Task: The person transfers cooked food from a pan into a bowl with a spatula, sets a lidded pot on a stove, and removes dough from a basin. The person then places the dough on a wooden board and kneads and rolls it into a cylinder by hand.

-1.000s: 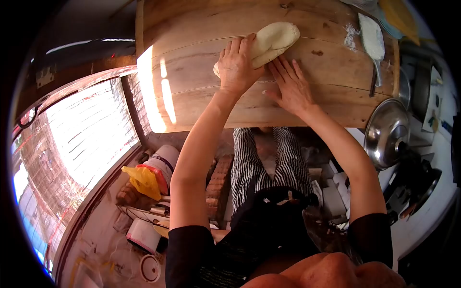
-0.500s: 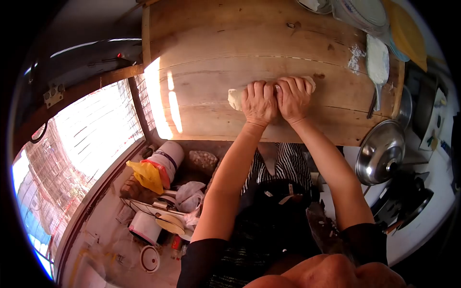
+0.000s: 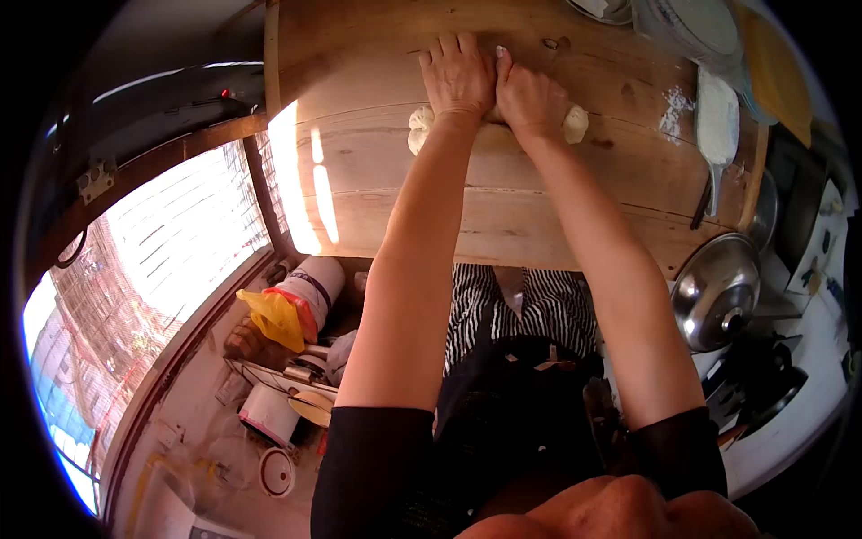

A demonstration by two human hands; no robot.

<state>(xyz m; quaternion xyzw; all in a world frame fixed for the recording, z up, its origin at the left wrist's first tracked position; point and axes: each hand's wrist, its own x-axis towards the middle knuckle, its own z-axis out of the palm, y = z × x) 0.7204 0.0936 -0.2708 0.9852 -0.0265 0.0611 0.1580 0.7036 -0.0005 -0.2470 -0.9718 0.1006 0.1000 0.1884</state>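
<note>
A roll of pale dough (image 3: 419, 131) lies crosswise on the wooden board. Both hands press on its middle and hide most of it, while its lumpy ends stick out on either side. My left hand (image 3: 458, 79) leans on the dough with its palm, its fingers stretched forward over the wood and slightly apart. Right beside it, my right hand (image 3: 532, 97) bears down with fingers curled over the dough and the thumb pointing forward.
At the board's right lie a flour-covered scoop (image 3: 717, 121) and a flour patch (image 3: 673, 114). Stacked containers (image 3: 700, 27) stand at the back right. A steel lid (image 3: 716, 292) is by the right corner. Below left are a yellow bag (image 3: 274, 316) and a white bucket (image 3: 314, 283).
Both hands have pushed forward, away from the body, with the dough under them. My left hand's fingers, curled round the dough half a second ago, are now stretched out.
</note>
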